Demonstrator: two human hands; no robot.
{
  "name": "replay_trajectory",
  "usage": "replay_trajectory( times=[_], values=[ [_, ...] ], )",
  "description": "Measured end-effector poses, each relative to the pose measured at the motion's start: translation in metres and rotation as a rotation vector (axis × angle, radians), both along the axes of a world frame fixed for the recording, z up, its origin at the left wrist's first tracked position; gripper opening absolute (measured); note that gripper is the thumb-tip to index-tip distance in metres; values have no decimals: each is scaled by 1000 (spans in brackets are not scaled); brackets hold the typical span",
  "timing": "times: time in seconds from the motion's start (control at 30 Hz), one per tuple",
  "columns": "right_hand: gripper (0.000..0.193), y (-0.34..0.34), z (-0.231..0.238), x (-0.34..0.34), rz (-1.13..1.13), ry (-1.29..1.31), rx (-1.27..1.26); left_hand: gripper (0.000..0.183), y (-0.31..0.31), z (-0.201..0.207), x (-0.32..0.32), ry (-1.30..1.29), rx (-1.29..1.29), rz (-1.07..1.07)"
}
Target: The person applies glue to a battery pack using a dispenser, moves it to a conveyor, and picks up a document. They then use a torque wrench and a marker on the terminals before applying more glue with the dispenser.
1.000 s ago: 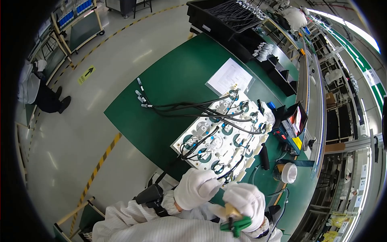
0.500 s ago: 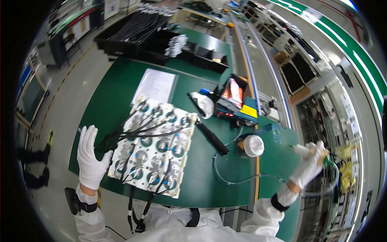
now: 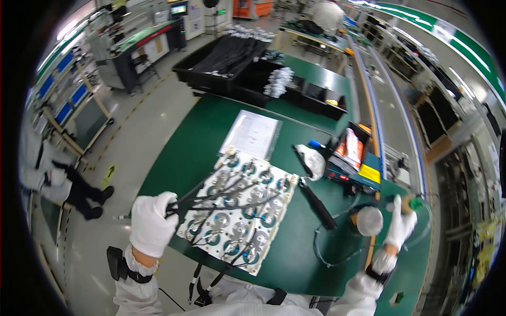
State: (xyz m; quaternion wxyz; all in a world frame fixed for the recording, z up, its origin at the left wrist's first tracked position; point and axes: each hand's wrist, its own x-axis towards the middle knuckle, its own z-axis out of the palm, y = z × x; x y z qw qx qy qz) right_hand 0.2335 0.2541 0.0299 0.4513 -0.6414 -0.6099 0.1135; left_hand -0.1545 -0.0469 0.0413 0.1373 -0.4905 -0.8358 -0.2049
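Note:
My left hand (image 3: 153, 224), in a white glove, is closed round a bundle of black cables (image 3: 211, 202) at the left edge of a white plate (image 3: 203, 245). Those cables run from the plate's far rows of round metal parts, and further cables hang over its near edge. At the right, my gloved right hand (image 3: 400, 227) grips a tan tool with a green end (image 3: 410, 204), one finger pointing up along it. A pale cord trails from this tool. Its tip is not distinct.
A black handle (image 3: 319, 208) lies right of the plate, near a white-lidded jar (image 3: 368, 221). Behind stands a blue box with a lit display (image 3: 342, 177). Papers (image 3: 250, 134) and black bins (image 3: 232, 79) lie farther back. A person (image 3: 68, 179) stands at the left.
My left hand has gone from open beside the cables to closed round them, lifting them. My right hand, still with the tan tool, has turned more upright. The view has shifted left.

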Motion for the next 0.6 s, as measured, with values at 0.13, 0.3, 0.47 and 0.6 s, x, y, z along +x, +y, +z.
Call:
replay_trajectory(
  times=[0.13, 0.3, 0.47, 0.6],
  values=[
    [48, -63, -53, -43, -32, -12, 400, 25, -24, 18, 37, -100, -132, 101],
    [41, -69, -98, -130, 771, 722, -483, 22, -53, -8, 92, -427, -269, 133],
    [74, -27, -144, -195, 1065, 1029, -849, 52, -52, -70, 139, -692, -228, 194],
    [69, -7, -155, -201, 1214, 1197, -1012, 98, -30, -72, 165, -999, 200, 119]
  ],
)
